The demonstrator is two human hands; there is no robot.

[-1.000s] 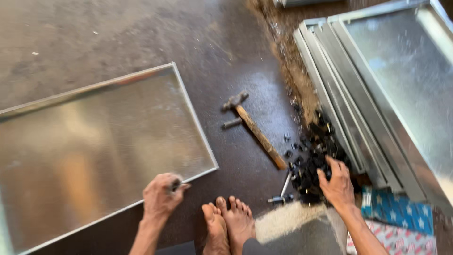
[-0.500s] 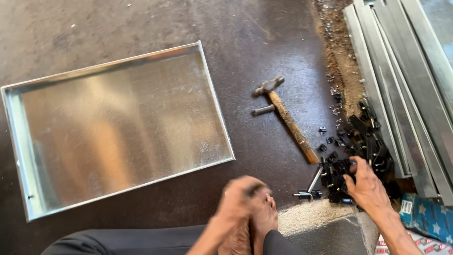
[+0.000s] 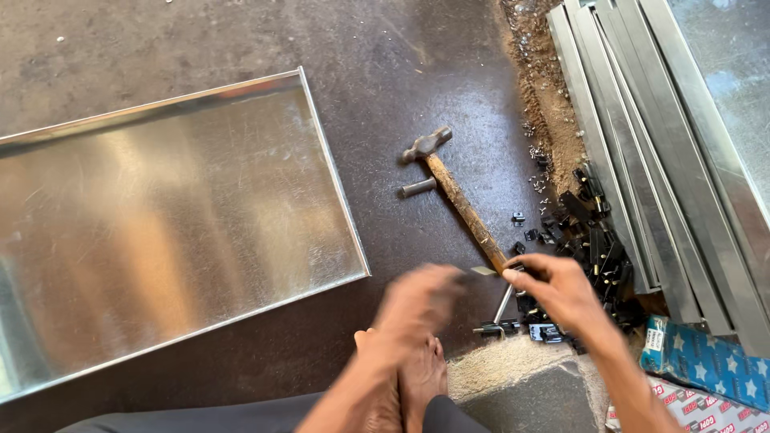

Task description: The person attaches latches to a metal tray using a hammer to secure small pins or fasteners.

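We see a large shallow sheet-metal tray (image 3: 160, 216) lying flat on the dark floor (image 3: 241, 40) to our left. A short metal punch (image 3: 418, 188) lies well right of its edge. Along the right, a stack of folded sheet-metal pieces (image 3: 642, 144) leans in a row, with rusty brown filings (image 3: 553, 104) strewn beside it. A blue star-printed carton (image 3: 706, 361) sits at the lower right.

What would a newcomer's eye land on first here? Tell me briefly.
The big shiny metal tray fills the floor at left. A wooden-handled hammer lies at centre, its handle end by the right hand, beside a heap of small black parts. The blurred left hand hangs above bare feet.
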